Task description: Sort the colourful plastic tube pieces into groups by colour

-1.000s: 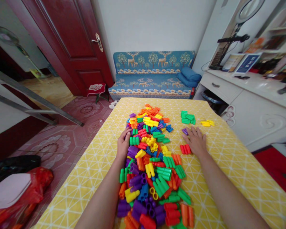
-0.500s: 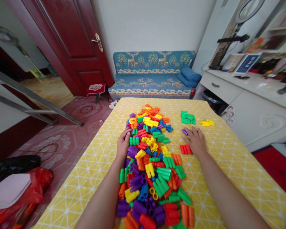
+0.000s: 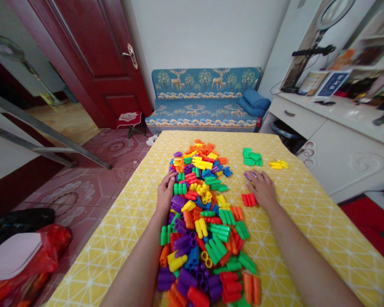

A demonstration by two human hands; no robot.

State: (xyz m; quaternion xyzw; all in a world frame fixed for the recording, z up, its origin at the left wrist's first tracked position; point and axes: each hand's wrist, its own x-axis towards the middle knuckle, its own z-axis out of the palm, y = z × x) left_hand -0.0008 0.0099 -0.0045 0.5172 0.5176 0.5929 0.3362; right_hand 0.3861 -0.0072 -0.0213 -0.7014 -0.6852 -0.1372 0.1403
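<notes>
A long heap of plastic toy blocks [image 3: 201, 228], shaped like joined tubes in several colours, runs down the middle of the table. My left hand [image 3: 165, 192] rests against the heap's left edge, fingers stretched forward beside a green block [image 3: 179, 189]; nothing shows in its grasp. To the right of the heap, my right hand [image 3: 263, 188] lies low over the cloth with fingers spread. A small purple block [image 3: 248, 176] shows at and between its fingertips, partly covered. Just left of that palm lies a red block [image 3: 248, 199].
Beyond my right hand sit a group of green blocks [image 3: 252, 157] and a smaller yellow group [image 3: 278, 164]. A yellow patterned cloth [image 3: 128, 226] covers the table. A blue sofa [image 3: 205, 100] stands behind it, and a white cabinet [image 3: 348, 157] on the right.
The fingers of my right hand have parted slightly, so more purple shows between them. My left hand and the heap stay where they were.
</notes>
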